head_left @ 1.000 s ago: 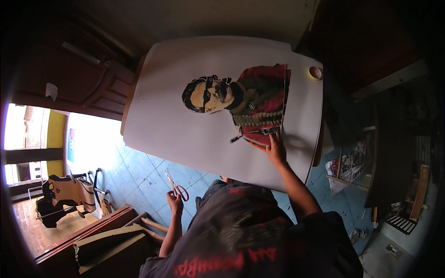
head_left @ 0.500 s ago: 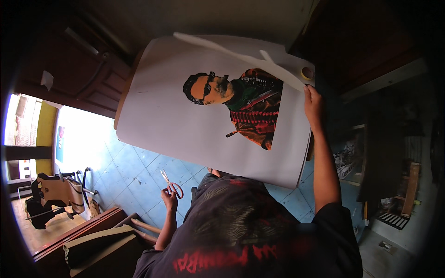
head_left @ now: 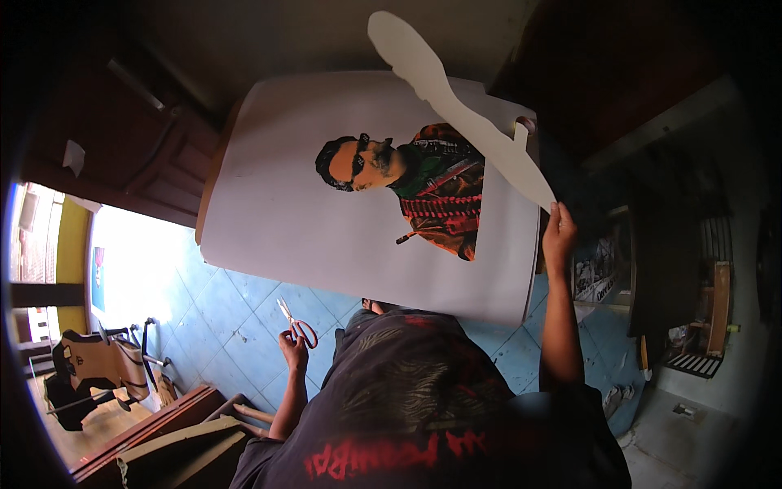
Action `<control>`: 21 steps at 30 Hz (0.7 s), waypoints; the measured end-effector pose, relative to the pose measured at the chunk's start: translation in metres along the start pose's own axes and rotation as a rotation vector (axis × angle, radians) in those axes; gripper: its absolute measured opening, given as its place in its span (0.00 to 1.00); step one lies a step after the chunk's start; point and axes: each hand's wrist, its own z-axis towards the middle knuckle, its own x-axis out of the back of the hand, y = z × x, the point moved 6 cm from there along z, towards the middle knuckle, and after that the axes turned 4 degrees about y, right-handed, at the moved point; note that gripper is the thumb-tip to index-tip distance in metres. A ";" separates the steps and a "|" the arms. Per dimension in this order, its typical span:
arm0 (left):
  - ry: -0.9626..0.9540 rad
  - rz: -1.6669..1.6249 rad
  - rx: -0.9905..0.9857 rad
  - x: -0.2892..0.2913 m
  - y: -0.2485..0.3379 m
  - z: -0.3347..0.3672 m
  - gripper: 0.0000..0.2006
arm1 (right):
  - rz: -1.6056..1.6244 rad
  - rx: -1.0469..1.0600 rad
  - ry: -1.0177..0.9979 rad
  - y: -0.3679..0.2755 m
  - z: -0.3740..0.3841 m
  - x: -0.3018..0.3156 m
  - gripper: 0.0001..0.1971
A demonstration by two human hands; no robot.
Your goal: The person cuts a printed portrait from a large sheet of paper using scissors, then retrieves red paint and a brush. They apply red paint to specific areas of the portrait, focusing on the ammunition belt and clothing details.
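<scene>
My right hand (head_left: 559, 232) pinches the near end of a long, wavy white paper cutout (head_left: 468, 122), which slants up and to the left over the table. Below it lies a large white sheet (head_left: 269, 187) bearing a printed colour portrait (head_left: 440, 191) of a person in dark glasses and a patterned jacket. Low on the left, my left hand (head_left: 293, 352) is closed on scissors (head_left: 298, 324) with red handles, their blades pointing up and slightly parted. A roll of tape (head_left: 525, 124) sits at the sheet's far right corner, partly behind the cutout.
Blue floor tiles (head_left: 244, 310) show below the table. A black and tan chair (head_left: 98, 367) stands at the left by a bright doorway. Wooden boards (head_left: 163, 416) lean at the lower left. Shelving (head_left: 603, 269) stands at the right, and a brown wooden door (head_left: 155, 155) is at the far left.
My right hand has drawn nearer and lower. The white cutout has turned from nearly edge-on to showing its flat face, its far end rising. My left hand keeps the scissors almost in place.
</scene>
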 end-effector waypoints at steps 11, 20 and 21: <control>-0.337 -0.569 -0.131 -0.013 0.111 0.024 0.10 | -0.370 -0.138 0.151 0.064 0.021 0.219 0.22; -0.968 -0.760 -0.098 -0.054 0.213 -0.026 0.22 | -0.849 -0.147 0.186 0.079 -0.038 0.396 0.20; -0.995 -0.747 -0.154 -0.062 0.219 -0.034 0.24 | -0.878 -0.148 0.169 0.085 -0.042 0.411 0.20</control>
